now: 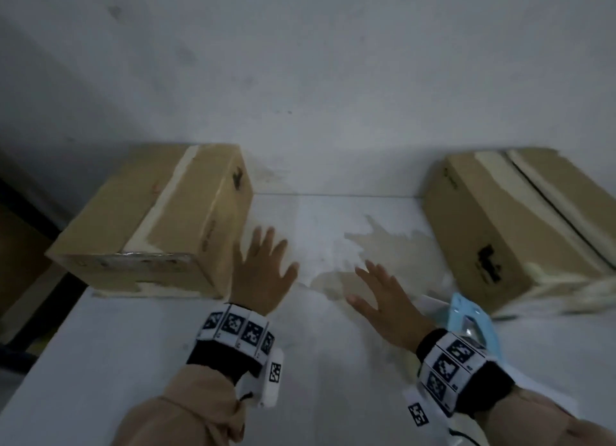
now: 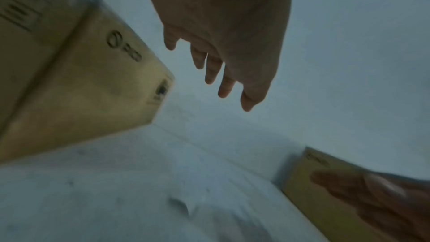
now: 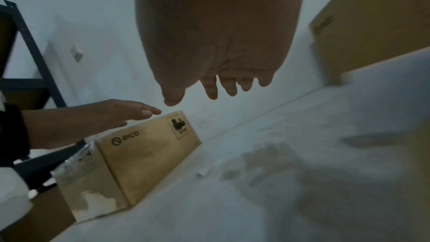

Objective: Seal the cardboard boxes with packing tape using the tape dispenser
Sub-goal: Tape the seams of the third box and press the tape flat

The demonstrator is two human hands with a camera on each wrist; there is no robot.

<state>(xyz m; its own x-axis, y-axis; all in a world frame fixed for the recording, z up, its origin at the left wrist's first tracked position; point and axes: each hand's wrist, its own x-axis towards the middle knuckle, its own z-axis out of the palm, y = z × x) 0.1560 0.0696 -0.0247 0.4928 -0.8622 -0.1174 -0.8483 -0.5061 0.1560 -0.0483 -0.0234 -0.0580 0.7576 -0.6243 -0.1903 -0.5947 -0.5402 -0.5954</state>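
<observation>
Left hand (image 1: 263,272): fingers spread and straight, palm down above the white table (image 1: 133,362), holding nothing; it hovers just beside the near right corner of the left box, and I cannot tell whether its edge touches the cardboard.
Right hand (image 1: 383,299): also flat and released, fingers fanned, above the middle of the table over a yellowish stain (image 1: 393,255); nothing in its grasp.
Wrists: each wears a black band with black-and-white square markers; tan sleeves behind them.
Tape dispenser (image 1: 470,319): light blue, lying on the table partly hidden behind the right wrist, near the front corner of the right box; the view there is blurred, so its shape is probably only partly seen.
Left box (image 1: 150,219): brown cardboard, closed, at the table's left rear against the wall; pale torn strips run along its top, clear tape shows on its near end, and the right wrist view reads "PICO" on its side (image 3: 149,150).
Right box (image 1: 513,225): brown cardboard at the right rear, well apart from the left one; a dark seam runs along its top between pale torn strips.
Wall (image 1: 333,79): white, scuffed, directly behind both boxes.
Shelf frame (image 3: 30,52): dark metal, beyond the table's left side.
</observation>
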